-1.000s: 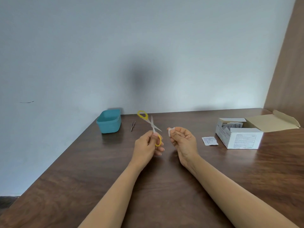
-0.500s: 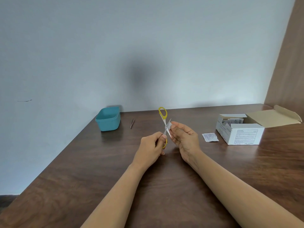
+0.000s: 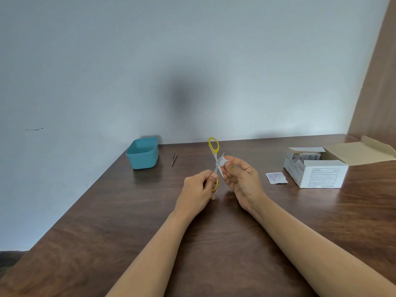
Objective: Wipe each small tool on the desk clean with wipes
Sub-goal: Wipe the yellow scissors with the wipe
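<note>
Holding one scissors [image 3: 215,156] is the left hand [image 3: 198,189]; the right hand [image 3: 242,179] pinches one wipe [image 3: 222,162].

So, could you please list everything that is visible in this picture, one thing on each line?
scissors: 1, yellow handles and metal blades, blades open, held above the desk
wipe: 1, white, pressed to the scissors blades
tweezers: 1, metal, on the desk right of the container
container: 1, teal plastic, far left of the desk
wipe sachet: 1, white, flat on the desk left of the box
wipe box: 1, white cardboard, flap open, desk right
desk: 1, dark brown wood
left hand: 1, grips the lower scissors handle
right hand: 1, pinches the wipe
</note>
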Demonstrator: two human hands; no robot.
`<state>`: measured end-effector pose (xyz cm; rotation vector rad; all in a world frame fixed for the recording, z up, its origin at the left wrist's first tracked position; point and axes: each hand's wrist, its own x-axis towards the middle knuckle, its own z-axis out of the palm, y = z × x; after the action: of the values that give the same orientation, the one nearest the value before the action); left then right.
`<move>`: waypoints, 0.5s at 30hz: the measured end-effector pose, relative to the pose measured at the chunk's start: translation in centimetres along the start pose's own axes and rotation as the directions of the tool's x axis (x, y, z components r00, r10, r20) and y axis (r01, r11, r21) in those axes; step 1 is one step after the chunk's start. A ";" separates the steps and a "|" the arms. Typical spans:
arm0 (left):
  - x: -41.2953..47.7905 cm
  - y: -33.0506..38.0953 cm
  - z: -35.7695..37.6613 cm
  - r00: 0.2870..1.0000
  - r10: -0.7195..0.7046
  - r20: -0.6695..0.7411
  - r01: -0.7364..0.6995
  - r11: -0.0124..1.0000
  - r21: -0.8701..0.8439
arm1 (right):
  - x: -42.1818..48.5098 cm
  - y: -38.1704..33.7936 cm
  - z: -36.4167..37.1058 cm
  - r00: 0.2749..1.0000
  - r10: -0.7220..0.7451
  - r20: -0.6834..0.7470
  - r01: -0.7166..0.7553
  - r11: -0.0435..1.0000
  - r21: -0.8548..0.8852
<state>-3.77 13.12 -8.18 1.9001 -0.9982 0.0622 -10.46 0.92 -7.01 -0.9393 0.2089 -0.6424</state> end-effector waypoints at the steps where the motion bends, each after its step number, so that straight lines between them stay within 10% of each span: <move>1: 0.0 0.0 0.0 1.000 0.000 -0.005 0.000 1.000 -0.004 | 0.0 0.0 0.0 1.000 0.001 0.003 -0.001 1.000 0.006; 15: 0.0 -0.1 0.0 1.000 0.002 -0.012 -0.002 1.000 0.007 | 0.1 0.0 0.0 1.000 0.026 -0.018 -0.025 0.999 0.046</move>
<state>-3.66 13.15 -8.23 1.9032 -0.9925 0.0781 -10.35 0.87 -7.04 -0.8858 0.2213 -0.6302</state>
